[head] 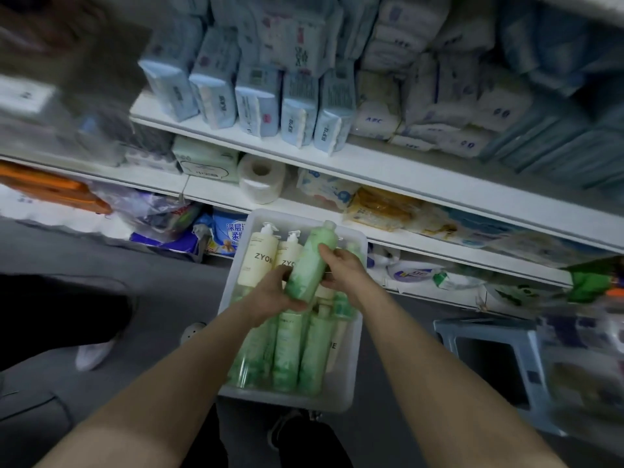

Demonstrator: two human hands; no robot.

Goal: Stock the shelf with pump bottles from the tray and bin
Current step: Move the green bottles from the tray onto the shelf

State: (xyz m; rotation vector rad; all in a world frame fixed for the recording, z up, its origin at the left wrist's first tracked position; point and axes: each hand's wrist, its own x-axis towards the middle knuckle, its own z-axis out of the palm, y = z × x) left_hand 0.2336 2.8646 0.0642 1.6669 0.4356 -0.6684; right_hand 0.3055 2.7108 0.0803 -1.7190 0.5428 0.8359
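Observation:
A green bottle (310,261) is lifted above the white tray (351,373), held by both hands. My left hand (273,295) grips its lower end from the left. My right hand (341,265) holds its side from the right, fingers curled round it. Several more green bottles (304,356) lie in the tray's near part. Two cream pump bottles (258,258) marked ZYO lie in its far part. The white shelf (371,167) rises beyond the tray, packed with goods.
Blue and white tissue packs (256,99) fill the upper shelf; a paper roll (260,179) and bags sit lower. A blue-grey stool (493,359) stands at right. Another person's leg and white shoe (94,352) are at left on the grey floor.

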